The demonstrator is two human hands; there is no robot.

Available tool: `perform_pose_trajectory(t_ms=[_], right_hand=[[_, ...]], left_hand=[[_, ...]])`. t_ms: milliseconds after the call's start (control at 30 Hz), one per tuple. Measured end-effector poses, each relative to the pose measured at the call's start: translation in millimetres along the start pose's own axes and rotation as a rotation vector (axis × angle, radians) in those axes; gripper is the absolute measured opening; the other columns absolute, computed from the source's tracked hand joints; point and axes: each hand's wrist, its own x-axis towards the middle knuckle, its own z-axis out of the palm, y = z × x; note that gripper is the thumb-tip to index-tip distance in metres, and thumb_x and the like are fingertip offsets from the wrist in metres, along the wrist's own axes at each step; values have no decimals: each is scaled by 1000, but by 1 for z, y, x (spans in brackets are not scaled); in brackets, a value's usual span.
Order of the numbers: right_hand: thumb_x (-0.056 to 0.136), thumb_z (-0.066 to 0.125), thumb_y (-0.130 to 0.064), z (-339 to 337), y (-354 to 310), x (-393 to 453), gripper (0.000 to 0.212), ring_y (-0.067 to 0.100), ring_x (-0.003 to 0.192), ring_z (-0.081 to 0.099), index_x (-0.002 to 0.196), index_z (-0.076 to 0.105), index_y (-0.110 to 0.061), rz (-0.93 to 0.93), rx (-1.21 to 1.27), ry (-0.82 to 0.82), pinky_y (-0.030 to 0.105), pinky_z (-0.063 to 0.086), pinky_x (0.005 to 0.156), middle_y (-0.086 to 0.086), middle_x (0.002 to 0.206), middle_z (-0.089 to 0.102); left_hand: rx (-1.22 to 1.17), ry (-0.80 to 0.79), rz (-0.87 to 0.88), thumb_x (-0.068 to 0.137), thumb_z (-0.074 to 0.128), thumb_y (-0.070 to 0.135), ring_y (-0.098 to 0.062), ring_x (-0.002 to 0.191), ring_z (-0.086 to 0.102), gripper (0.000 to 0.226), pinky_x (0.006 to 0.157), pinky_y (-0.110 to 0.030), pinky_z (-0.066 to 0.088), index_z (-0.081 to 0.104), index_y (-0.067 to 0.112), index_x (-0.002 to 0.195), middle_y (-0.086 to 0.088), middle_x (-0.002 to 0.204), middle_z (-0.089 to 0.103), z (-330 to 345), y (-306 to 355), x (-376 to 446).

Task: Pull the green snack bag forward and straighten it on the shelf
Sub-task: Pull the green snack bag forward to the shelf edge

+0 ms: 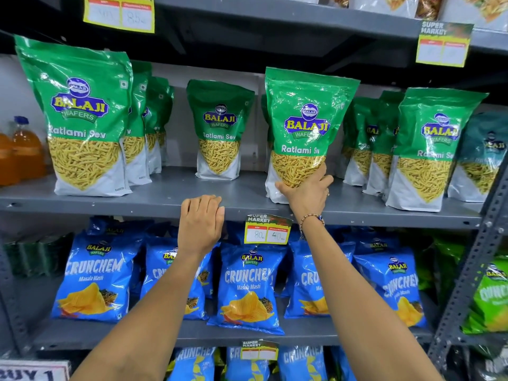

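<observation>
A green Ratlami Sev snack bag [305, 125] stands upright near the front edge of the grey middle shelf [154, 199], right of centre. My right hand [308, 192] grips its lower front, thumb on the left and fingers around the right side. My left hand [202, 222] rests on the shelf's front edge with fingers curled over the lip, holding nothing. Another green bag [220, 130] stands further back in the middle of the shelf, apart from both hands.
More green bags stand in rows at the left [79, 119] and right [428, 149]. Orange drink bottles [24, 152] sit far left. Blue Crunchem bags [247, 287] fill the shelf below. A yellow price tag [266, 229] hangs from the shelf edge.
</observation>
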Motion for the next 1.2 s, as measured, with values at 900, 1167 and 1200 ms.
perform_pose_trajectory(t_ms=[900,1167,1200], right_hand=[[66,81,-46,-28,5,-25,110,41,111,50,146,17,-8,-58,-11,14,46,45,92,16,125,38],[66,81,-47,-24,3,-24,111,41,110,50,147,15,-7,-53,-9,21,46,44,92,17,124,38],[67,80,-47,-23,3,-23,111,41,110,49,147,15,-7,-52,-11,19,46,44,92,17,125,38]], left_hand=[[41,-80,7,101,34,31,-30,91,54,38,84,-42,35,60,5,108,-10,103,62,-7,1,0],[-8,-89,-10,100,34,30,-29,91,54,37,85,-41,34,60,5,107,-9,103,62,-8,2,0],[-13,-94,-12,100,34,30,-29,91,54,37,85,-41,34,60,5,107,-9,103,62,-8,2,0]])
